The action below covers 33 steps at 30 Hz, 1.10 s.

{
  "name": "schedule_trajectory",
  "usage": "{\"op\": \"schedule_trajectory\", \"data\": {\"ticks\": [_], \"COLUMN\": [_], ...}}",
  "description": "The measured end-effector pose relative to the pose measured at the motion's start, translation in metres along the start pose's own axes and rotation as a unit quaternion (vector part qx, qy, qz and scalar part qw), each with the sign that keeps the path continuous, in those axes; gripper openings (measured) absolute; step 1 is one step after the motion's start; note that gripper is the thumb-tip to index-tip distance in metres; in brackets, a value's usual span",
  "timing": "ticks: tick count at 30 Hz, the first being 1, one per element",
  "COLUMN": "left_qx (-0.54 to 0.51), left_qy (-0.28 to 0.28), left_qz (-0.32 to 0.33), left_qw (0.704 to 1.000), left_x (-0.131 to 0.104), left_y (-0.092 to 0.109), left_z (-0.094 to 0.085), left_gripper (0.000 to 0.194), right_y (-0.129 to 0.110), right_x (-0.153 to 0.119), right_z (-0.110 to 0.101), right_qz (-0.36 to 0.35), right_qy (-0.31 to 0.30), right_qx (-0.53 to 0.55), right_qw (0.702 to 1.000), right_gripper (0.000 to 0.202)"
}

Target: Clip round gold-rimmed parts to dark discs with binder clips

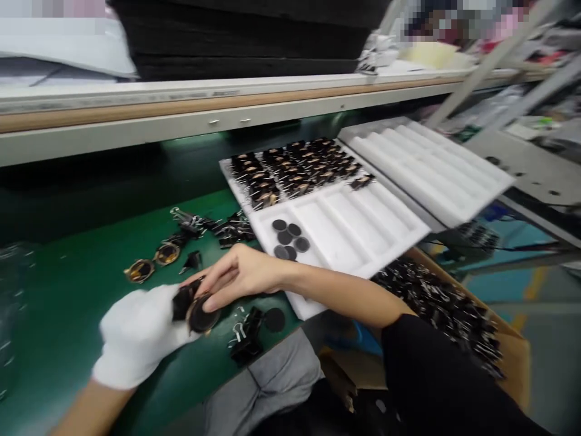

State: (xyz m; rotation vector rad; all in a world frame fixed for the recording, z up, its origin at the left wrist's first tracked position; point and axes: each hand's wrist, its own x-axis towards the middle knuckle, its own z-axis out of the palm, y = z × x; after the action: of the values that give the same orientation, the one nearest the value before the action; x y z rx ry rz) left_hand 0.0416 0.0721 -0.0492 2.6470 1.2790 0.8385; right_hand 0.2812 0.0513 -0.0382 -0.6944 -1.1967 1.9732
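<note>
My left hand (136, 333), in a white glove, is closed around a round gold-rimmed piece with a black face (200, 316) and a black binder clip (182, 301) at its edge. My bare right hand (242, 272) pinches the same piece, thumb pressed on the black face and fingers curled behind it. Some of the clip is hidden by my fingers. Just right of my hands lie black binder clips (247, 342) and a loose black disc (275, 320). Beyond them are two gold-rimmed round pieces (140, 270) and more binder clips (193, 261).
A white foam tray (327, 242) holds rows of clipped pieces (299, 169) and several black discs (290, 235). Behind it leans a second white tray (426, 172). A cardboard box (517, 363) of binder clips stands at right. A shelf edge (245, 109) crosses above the green table (59, 290).
</note>
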Motion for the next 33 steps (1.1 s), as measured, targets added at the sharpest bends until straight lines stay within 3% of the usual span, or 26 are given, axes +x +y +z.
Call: {"op": "schedule_trajectory", "data": {"ticks": [2, 4, 11, 15, 18, 24, 33], "left_qx": [0.062, 0.039, -0.112, -0.174, -0.22, -0.255, -0.254], "left_qy": [0.042, 0.047, -0.04, -0.059, -0.112, -0.206, -0.245], "left_qz": [0.064, 0.057, -0.06, -0.035, -0.002, -0.005, -0.037], "left_qw": [0.995, 0.997, 0.991, 0.982, 0.969, 0.945, 0.935], "left_x": [-0.002, -0.006, -0.004, 0.002, 0.001, -0.005, -0.004], "left_y": [0.006, 0.01, 0.015, 0.006, 0.003, 0.009, 0.012], "left_z": [0.002, 0.005, 0.005, -0.003, -0.004, 0.002, -0.002], "left_gripper": [0.036, 0.033, 0.042, 0.04, 0.043, 0.048, 0.048], "right_y": [0.001, 0.002, 0.001, -0.012, -0.016, -0.017, -0.025], "right_x": [-0.001, -0.001, -0.003, -0.006, -0.006, -0.012, -0.014], "right_z": [0.005, 0.007, 0.008, 0.004, -0.001, -0.004, 0.0], "right_qz": [0.014, 0.022, 0.028, -0.019, -0.05, -0.014, -0.018], "right_qy": [0.044, 0.086, 0.12, 0.203, 0.269, 0.218, 0.187], "right_qx": [0.022, 0.023, 0.028, 0.003, -0.038, -0.169, -0.25], "right_qw": [0.999, 0.996, 0.992, 0.979, 0.961, 0.961, 0.95], "right_gripper": [0.04, 0.036, 0.029, 0.028, 0.031, 0.03, 0.022]}}
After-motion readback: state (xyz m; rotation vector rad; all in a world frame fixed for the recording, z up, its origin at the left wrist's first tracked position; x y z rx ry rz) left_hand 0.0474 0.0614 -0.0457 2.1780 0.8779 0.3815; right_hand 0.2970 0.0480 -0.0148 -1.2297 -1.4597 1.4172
